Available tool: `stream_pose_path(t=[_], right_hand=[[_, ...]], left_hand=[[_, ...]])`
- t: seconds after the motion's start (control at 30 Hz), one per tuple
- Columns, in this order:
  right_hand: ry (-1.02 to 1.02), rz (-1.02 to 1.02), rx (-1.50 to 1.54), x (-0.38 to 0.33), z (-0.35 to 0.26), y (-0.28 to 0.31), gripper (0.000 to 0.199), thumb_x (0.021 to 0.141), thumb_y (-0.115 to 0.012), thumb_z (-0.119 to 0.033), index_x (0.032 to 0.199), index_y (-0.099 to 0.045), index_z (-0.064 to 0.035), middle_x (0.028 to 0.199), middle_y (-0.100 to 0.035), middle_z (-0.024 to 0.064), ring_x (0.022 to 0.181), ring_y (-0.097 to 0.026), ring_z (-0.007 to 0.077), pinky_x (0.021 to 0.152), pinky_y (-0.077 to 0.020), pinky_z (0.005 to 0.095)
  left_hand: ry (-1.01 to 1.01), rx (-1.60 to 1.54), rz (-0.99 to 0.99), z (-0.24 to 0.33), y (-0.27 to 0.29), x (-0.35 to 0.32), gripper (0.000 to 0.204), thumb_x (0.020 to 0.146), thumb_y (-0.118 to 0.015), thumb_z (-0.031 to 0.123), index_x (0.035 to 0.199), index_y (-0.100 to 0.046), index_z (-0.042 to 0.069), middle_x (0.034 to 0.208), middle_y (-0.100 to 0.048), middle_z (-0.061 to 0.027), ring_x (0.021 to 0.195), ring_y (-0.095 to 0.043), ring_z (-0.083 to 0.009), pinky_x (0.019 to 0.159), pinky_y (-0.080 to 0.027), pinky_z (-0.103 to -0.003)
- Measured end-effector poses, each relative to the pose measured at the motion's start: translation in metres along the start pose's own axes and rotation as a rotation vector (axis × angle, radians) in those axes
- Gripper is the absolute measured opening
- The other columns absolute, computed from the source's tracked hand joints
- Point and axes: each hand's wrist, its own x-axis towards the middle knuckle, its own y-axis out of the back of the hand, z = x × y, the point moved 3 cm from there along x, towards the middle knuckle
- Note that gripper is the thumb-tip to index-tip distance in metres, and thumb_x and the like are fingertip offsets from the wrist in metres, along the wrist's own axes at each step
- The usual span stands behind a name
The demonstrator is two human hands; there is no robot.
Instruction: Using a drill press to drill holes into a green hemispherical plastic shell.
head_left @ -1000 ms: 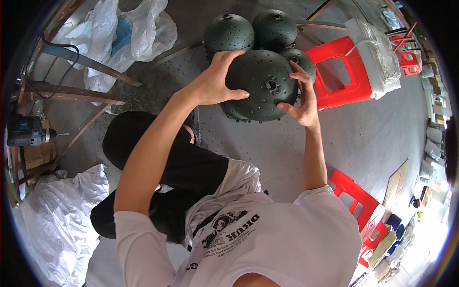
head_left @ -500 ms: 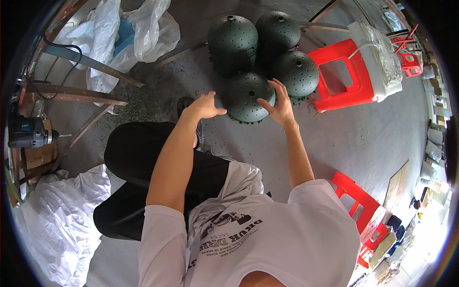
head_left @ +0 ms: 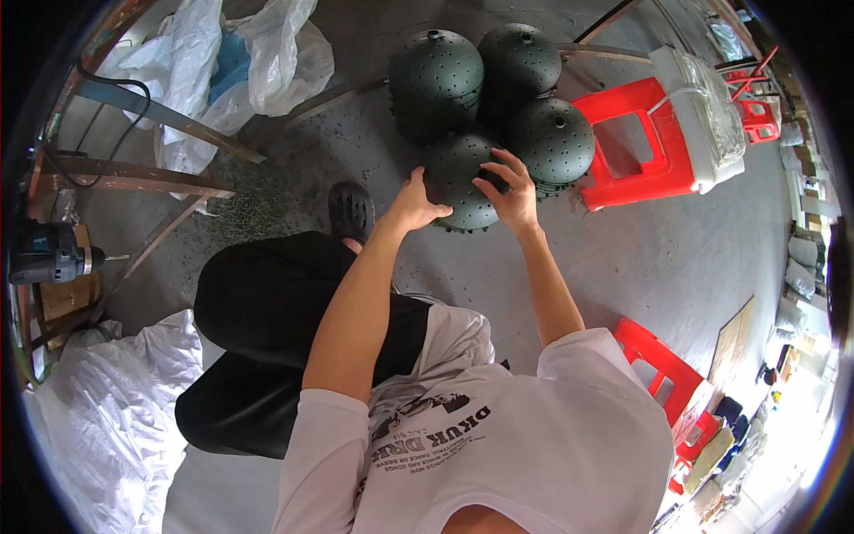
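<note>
A dark green dome (head_left: 458,165) dotted with small holes sits nearest me in a cluster of similar ones on the floor. My left hand (head_left: 416,205) is at its left edge, thumb stretched toward the near side and fingers apart. Over its right side is my right hand (head_left: 511,194), with thumb and bent fingers spread. Neither hand has closed round the dome; whether the fingertips touch it I cannot tell. Behind stand a left rear stack of domes (head_left: 436,76), a right rear stack (head_left: 520,62) and a right stack (head_left: 551,138), some with a hole on top.
A red plastic stool (head_left: 623,178) bearing wrapped white sheets (head_left: 703,116) stands right of the domes. At the left are metal frame bars (head_left: 133,178), a power drill (head_left: 58,254) and clear plastic bags (head_left: 276,62). Dark shavings (head_left: 253,196) litter the floor. Another red stool (head_left: 658,369) is behind on the right.
My left hand has moved right, up to the near dome's edge. My right hand has shifted slightly left and down over the dome. A dark clog on my foot shows more fully.
</note>
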Motion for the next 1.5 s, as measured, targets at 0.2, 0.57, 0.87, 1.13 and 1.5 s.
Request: stream_pose_path(t=[0.2,0.57,0.87,1.13,1.5], right_hand=[[-0.044,0.048,-0.008,0.004,0.0,0.001,0.032,0.078,-0.087,-0.018,0.106,-0.075,-0.0084,0.132,-0.064,0.0135,0.123,-0.06,0.0347,0.1,-0.0522,0.0432],[-0.061,0.002,-0.047,0.002,0.001,-0.005,0.033,0.079,-0.086,-0.017,0.109,-0.074,-0.0079,0.133,-0.063,0.0133,0.119,-0.063,0.033,0.097,-0.0529,0.0412],[0.051,0.032,-0.052,0.005,0.001,-0.005,0.034,0.077,-0.087,-0.02,0.107,-0.073,-0.0092,0.13,-0.064,0.014,0.122,-0.059,0.0362,0.1,-0.0514,0.0449],[0.054,-0.069,-0.076,0.0,-0.009,-0.003,0.033,0.079,-0.086,-0.022,0.106,-0.073,-0.0075,0.132,-0.063,0.0135,0.122,-0.059,0.0359,0.102,-0.0497,0.0436],[-0.075,0.164,0.215,0.042,-0.051,0.029,0.026,0.099,-0.066,-0.024,0.094,-0.074,0.0002,0.118,-0.071,0.019,0.112,-0.067,0.0305,0.096,-0.0504,0.0368]], left_hand=[[0.069,0.015,0.027,-0.005,0.004,-0.005,0.117,0.07,-0.091,0.025,0.155,-0.018,-0.007,0.151,-0.04,-0.0345,0.139,-0.046,-0.0435,0.115,-0.041,-0.044],[0.07,0.011,-0.09,-0.022,-0.006,-0.003,0.115,0.072,-0.089,0.027,0.155,-0.018,-0.01,0.151,-0.043,-0.0333,0.142,-0.045,-0.0402,0.118,-0.037,-0.041],[0.202,0.598,-0.2,-0.013,0.004,-0.018,0.071,0.074,-0.086,0.035,0.132,-0.063,0.001,0.133,-0.065,-0.0214,0.123,-0.064,-0.037,0.102,-0.052,-0.046],[0.218,0.602,-0.113,0.01,0.021,-0.051,0.045,0.078,-0.078,0.023,0.118,-0.073,0.004,0.122,-0.071,-0.0192,0.116,-0.068,-0.0361,0.097,-0.055,-0.046],[-0.021,0.348,0.495,0.052,0.095,-0.056,0.048,0.103,-0.05,0.04,0.1,-0.071,-0.003,0.106,-0.07,-0.0306,0.091,-0.071,-0.0451,0.086,-0.056,-0.053]])
